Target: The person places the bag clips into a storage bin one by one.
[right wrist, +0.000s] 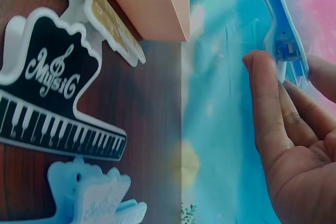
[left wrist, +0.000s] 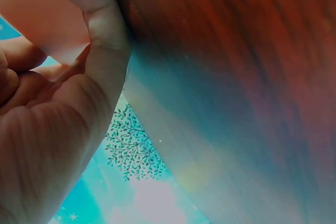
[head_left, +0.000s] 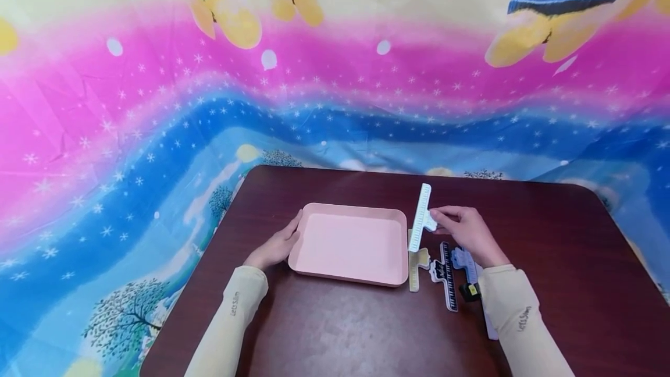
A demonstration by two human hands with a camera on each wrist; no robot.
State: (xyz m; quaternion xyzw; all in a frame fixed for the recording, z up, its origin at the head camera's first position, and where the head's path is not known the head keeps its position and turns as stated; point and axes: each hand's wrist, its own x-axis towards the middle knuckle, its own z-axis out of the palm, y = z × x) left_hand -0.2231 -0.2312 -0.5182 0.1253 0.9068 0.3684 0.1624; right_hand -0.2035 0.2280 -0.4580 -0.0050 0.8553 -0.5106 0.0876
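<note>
A shallow pink tray (head_left: 348, 243) lies on the dark table, its inside bare. My left hand (head_left: 275, 244) holds its left side; in the left wrist view the thumb (left wrist: 107, 30) lies against the tray wall, fingers curled on the far side. My right hand (head_left: 466, 231) pinches a pale clip (head_left: 420, 217) by its handle, between thumb and fingers. The clip is held up beside the tray's right edge, its long bar tilted. In the right wrist view this clip (right wrist: 283, 24) shows edge-on, with its spring visible.
Right of the tray lie a yellow clip (head_left: 414, 272), a black piano-key clip (right wrist: 58, 82) marked "Music" and a light blue clip (right wrist: 97, 195). A long lavender clip (head_left: 489, 322) is partly hidden by the right sleeve. A printed cloth (head_left: 335, 86) hangs behind the table.
</note>
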